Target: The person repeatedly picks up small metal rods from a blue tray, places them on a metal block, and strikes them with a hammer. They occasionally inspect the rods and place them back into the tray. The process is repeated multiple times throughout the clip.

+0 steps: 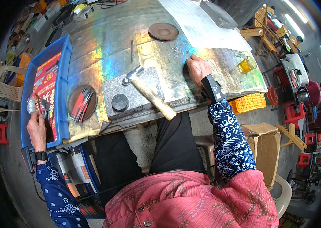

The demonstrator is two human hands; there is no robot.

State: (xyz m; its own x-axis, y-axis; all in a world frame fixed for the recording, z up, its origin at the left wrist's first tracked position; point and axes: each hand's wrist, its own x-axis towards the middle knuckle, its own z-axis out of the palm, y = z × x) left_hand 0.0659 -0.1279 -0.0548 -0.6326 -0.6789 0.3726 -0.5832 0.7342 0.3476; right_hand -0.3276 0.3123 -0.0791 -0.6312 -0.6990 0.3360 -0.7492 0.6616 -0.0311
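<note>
The slender red and black pieces (pixel 45 106) lie in the blue tray (pixel 62 95), at or just beyond the fingertips of the left grip (pixel 36 131), which reaches in over the tray's left side. Its fingers bend toward them; whether they are closed on any, I cannot tell. A crumpled clear wrap (pixel 31 105) is beside the same fingertips, so a narrow pinch by thumb and forefinger seems best, leaving the wrap out. Pieces this thin may well cross and snag; lifting gently, well clear of the tray's wall, should keep them aligned.

To the right of the left grip, outside the tray, a brown dish (pixel 76 92) holds a bundle of similar pieces. Farther right, a dark round block (pixel 120 102) and a hammer (pixel 151 94) rest on a stone slab (pixel 111 87), the hammer's handle jutting past the worktop (pixel 118 41) edge, best not knocked. Beyond it, the right grip (pixel 199 71) rests with curled fingers; what they hold, if anything, is hidden. Loose slivers (pixel 176 49) lie near it, better left undisturbed.
</note>
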